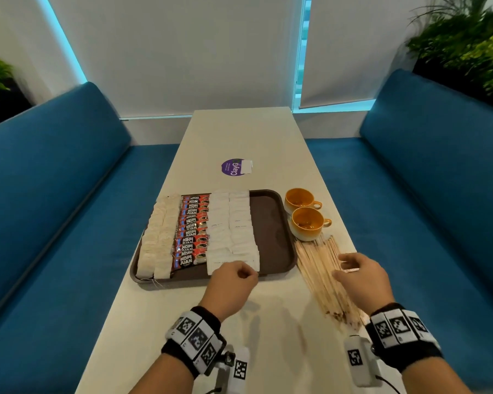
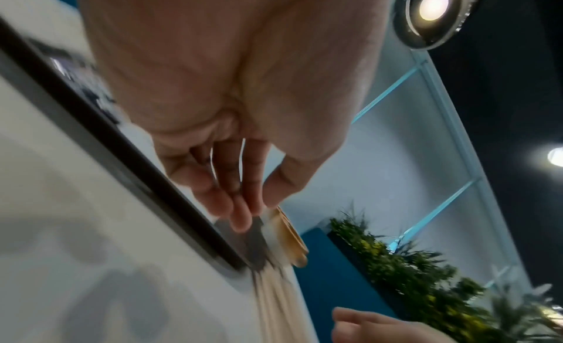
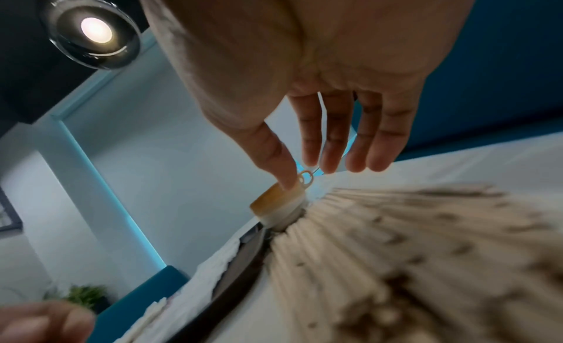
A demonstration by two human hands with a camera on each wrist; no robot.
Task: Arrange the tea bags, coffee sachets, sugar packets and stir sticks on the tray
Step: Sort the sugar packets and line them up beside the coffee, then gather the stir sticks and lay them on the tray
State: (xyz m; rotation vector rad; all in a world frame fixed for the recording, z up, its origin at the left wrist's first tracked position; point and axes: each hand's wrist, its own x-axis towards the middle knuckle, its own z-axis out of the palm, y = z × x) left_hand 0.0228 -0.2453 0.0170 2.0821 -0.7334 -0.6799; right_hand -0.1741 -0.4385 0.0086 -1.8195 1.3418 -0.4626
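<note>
On the white table (image 1: 239, 132) the brown tray (image 1: 273, 231) carries tea bags (image 1: 157, 245) along its left side, red coffee sachets (image 1: 191, 231) next, then white sugar packets (image 1: 231, 228); its right part is bare. The stir sticks (image 1: 319, 263) lie fanned on the table just right of the tray, near two orange cups (image 1: 305, 211). The left hand (image 1: 232, 282) hovers at the tray's near edge, fingers loosely curled, holding nothing. The right hand (image 1: 359, 277) is above the sticks, fingers relaxed and spread, nothing in its grasp
</note>
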